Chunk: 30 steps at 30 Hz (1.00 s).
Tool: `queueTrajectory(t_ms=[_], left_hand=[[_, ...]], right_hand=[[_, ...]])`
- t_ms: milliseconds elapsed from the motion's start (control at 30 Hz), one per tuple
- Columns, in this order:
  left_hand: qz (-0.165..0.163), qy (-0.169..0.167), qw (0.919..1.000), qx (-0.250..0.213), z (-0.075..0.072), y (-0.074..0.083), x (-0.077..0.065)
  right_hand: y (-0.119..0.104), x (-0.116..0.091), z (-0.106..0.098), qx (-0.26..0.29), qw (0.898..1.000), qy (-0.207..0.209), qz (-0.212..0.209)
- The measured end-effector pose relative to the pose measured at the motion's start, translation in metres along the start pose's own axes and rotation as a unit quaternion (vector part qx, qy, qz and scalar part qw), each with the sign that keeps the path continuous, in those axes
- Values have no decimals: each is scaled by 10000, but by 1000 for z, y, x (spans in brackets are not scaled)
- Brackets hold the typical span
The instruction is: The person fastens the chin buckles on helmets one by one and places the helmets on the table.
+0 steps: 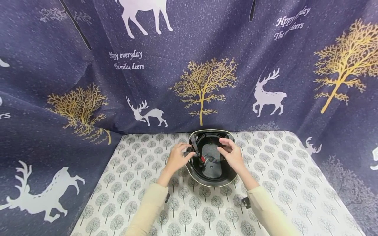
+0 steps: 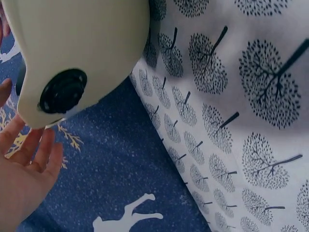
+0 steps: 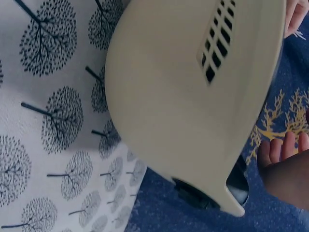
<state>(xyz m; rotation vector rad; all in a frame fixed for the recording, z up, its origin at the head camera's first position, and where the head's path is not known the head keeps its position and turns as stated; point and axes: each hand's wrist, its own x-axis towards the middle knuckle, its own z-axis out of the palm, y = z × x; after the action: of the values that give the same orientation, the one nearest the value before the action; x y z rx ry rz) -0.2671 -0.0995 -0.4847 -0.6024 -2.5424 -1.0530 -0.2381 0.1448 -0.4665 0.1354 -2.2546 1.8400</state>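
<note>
Right, the upturned helmet (image 1: 214, 181) sits between my hands, its red piece (image 1: 203, 159) inside, nearer my left thumb than my right. My left hand (image 1: 177, 159) has thumb and fingers parted at the rim; my right hand (image 1: 234, 158), likewise parted, hovers opposite.

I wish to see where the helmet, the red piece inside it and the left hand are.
Helmet (image 3: 186, 96), right wrist view: outer side of the shell.
Red piece (image 1: 203, 159), head view: its middle.
Left hand (image 1: 178, 158), head view: back of the hand.
</note>
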Motion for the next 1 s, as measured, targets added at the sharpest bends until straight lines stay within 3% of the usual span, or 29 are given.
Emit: queueTrajectory(t_ms=[367,700,833,1000], left_hand=[[-188,14,9993,-331,-7,-3,-2],[-538,-133,9971,-525,-10,-12,-7],[-379,11,9967,-721,-9,-14,-9],[-200,152,9958,-884,-4,-17,-12]], right_hand=[[1,-5,-20,81,9992,278,-268],[12,-5,-42,-338,9980,507,144],[16,-8,-47,-596,9965,498,294],[21,-14,-50,-423,9977,284,439]])
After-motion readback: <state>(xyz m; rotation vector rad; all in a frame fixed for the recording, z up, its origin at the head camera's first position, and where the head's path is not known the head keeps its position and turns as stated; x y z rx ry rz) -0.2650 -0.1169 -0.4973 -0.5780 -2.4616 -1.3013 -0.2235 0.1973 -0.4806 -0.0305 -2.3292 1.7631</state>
